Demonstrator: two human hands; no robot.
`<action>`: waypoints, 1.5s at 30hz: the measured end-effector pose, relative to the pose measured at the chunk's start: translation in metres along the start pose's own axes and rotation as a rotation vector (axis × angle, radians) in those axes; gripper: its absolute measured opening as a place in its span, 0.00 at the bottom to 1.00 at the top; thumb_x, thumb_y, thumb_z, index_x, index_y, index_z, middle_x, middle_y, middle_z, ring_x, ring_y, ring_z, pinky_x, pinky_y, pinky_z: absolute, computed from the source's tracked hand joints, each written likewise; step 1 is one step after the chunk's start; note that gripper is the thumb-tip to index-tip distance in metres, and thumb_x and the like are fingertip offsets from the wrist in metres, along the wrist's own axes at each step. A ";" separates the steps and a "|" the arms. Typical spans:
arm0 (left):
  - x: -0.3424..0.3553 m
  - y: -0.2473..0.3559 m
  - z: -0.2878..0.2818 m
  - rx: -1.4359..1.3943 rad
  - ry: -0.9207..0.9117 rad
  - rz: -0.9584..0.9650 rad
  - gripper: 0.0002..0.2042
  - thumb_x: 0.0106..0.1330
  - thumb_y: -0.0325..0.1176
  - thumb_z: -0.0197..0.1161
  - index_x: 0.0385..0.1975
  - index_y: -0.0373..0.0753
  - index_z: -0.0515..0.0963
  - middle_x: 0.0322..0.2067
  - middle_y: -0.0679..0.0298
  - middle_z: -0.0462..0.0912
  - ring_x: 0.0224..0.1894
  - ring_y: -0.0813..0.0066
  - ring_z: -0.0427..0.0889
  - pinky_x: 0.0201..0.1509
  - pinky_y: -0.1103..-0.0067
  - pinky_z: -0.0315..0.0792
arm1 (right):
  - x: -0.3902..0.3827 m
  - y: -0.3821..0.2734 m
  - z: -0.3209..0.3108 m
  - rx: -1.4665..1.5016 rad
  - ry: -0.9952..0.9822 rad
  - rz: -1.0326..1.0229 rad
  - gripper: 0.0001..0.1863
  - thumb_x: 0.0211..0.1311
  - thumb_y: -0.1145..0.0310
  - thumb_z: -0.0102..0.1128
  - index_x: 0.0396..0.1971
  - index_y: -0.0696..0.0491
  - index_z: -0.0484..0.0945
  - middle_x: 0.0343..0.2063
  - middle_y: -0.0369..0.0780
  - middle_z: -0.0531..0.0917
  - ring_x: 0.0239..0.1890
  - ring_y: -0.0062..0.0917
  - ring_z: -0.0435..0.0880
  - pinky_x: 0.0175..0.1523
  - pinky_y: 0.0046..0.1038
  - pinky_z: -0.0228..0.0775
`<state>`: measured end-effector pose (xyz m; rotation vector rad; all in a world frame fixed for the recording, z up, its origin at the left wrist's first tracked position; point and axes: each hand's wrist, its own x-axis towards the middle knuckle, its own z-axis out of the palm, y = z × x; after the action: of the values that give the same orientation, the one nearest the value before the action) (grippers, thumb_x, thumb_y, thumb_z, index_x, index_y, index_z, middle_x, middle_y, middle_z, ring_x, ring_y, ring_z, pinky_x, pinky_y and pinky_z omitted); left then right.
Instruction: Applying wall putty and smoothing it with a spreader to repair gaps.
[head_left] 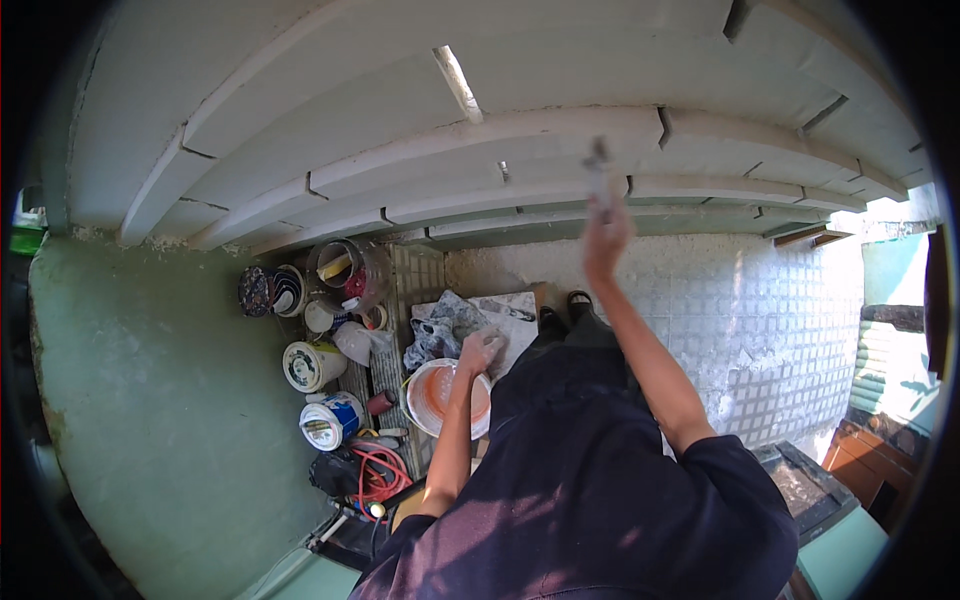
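Observation:
Raised toward the white slatted structure (pixel 540 130) at the top of the view, my right hand (pixel 606 235) is closed on a narrow, pale tool (pixel 602 180) with a darker tip, blurred by motion. My left hand (pixel 481 350), whitened with dust, has curled fingers just at the back rim of a white bucket (pixel 420 400) with an orange inside; what they grip, if anything, I cannot make out. Behind it lie a crumpled grey plastic sheet (pixel 430 340) and a pale dusty board (pixel 510 308).
Left of me stand paint pails (pixel 310 368), a clear tub (pixel 355 300) with tools, and a coiled red hose (pixel 385 470). My sandalled feet (pixel 578 305) are on a tiled floor (pixel 740 330). A green wall (pixel 160 380) fills the left; a dark-framed box (pixel 800 470) sits lower right.

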<state>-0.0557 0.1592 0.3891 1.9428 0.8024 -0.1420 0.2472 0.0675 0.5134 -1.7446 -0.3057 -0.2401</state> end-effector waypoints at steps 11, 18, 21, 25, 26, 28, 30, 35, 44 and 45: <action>0.019 0.013 0.012 0.000 -0.065 -0.019 0.22 0.57 0.42 0.61 0.50 0.37 0.77 0.41 0.50 0.83 0.45 0.56 0.82 0.52 0.71 0.73 | 0.028 -0.013 0.035 -0.109 -0.242 -0.133 0.18 0.60 0.78 0.48 0.50 0.58 0.77 0.43 0.52 0.80 0.45 0.40 0.80 0.49 0.32 0.71; 0.021 0.011 0.005 0.005 -0.097 -0.029 0.21 0.57 0.43 0.61 0.47 0.35 0.78 0.46 0.52 0.81 0.47 0.55 0.81 0.54 0.71 0.72 | 0.054 -0.002 -0.028 0.006 0.020 -0.323 0.22 0.58 0.81 0.46 0.53 0.61 0.73 0.52 0.51 0.76 0.55 0.39 0.76 0.59 0.34 0.67; 0.015 -0.001 0.005 0.085 -0.124 -0.030 0.24 0.57 0.43 0.61 0.52 0.37 0.76 0.43 0.50 0.82 0.47 0.53 0.80 0.54 0.70 0.71 | 0.076 -0.002 -0.025 -0.044 0.283 -0.030 0.22 0.57 0.82 0.46 0.54 0.61 0.73 0.53 0.50 0.76 0.54 0.39 0.78 0.56 0.33 0.70; 0.021 0.006 0.013 0.054 -0.122 -0.024 0.22 0.56 0.44 0.61 0.47 0.36 0.78 0.43 0.51 0.82 0.48 0.52 0.79 0.56 0.70 0.70 | 0.045 0.002 0.021 -0.024 -0.008 -0.008 0.25 0.54 0.86 0.45 0.53 0.56 0.75 0.53 0.52 0.75 0.52 0.41 0.79 0.56 0.35 0.69; 0.026 0.009 0.014 0.055 -0.124 -0.021 0.22 0.56 0.44 0.61 0.47 0.36 0.78 0.43 0.51 0.82 0.48 0.52 0.79 0.56 0.70 0.70 | 0.042 -0.004 0.027 -0.024 -0.004 -0.008 0.25 0.54 0.86 0.45 0.53 0.56 0.75 0.53 0.52 0.75 0.52 0.41 0.79 0.56 0.35 0.69; 0.034 0.018 0.015 0.085 -0.190 -0.029 0.18 0.58 0.42 0.60 0.39 0.32 0.81 0.48 0.54 0.81 0.49 0.58 0.80 0.55 0.72 0.70 | 0.034 -0.009 0.028 -0.171 -0.220 -0.511 0.28 0.52 0.87 0.43 0.55 0.56 0.74 0.53 0.51 0.76 0.50 0.39 0.81 0.54 0.34 0.71; 0.038 0.023 0.014 0.056 -0.189 -0.009 0.19 0.58 0.41 0.60 0.42 0.32 0.80 0.48 0.53 0.81 0.49 0.57 0.80 0.55 0.72 0.70 | 0.029 -0.012 0.018 -0.147 -0.215 -0.507 0.27 0.53 0.86 0.44 0.55 0.56 0.74 0.53 0.51 0.76 0.48 0.39 0.82 0.54 0.34 0.71; 0.015 -0.008 0.001 0.077 -0.003 0.185 0.19 0.56 0.43 0.60 0.41 0.36 0.80 0.40 0.50 0.82 0.45 0.53 0.81 0.51 0.69 0.72 | 0.034 -0.005 -0.016 0.094 0.062 -0.240 0.22 0.59 0.83 0.47 0.55 0.57 0.74 0.52 0.51 0.76 0.44 0.41 0.83 0.51 0.33 0.72; -0.004 0.010 -0.002 0.056 -0.045 -0.055 0.16 0.57 0.43 0.57 0.39 0.39 0.81 0.37 0.48 0.82 0.43 0.51 0.81 0.47 0.67 0.73 | 0.040 0.001 0.053 -0.254 0.201 -0.051 0.20 0.61 0.73 0.54 0.54 0.53 0.75 0.33 0.50 0.83 0.19 0.26 0.74 0.30 0.28 0.66; -0.003 0.016 0.000 0.070 -0.067 -0.035 0.16 0.57 0.42 0.57 0.39 0.39 0.80 0.37 0.48 0.82 0.43 0.51 0.81 0.47 0.67 0.73 | 0.027 0.013 0.057 -0.310 0.066 -0.226 0.19 0.61 0.73 0.54 0.53 0.53 0.76 0.32 0.50 0.83 0.21 0.26 0.77 0.31 0.28 0.68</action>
<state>-0.0486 0.1530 0.4030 1.9798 0.7969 -0.2581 0.2769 0.1230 0.4993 -2.0029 -0.4354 -0.5311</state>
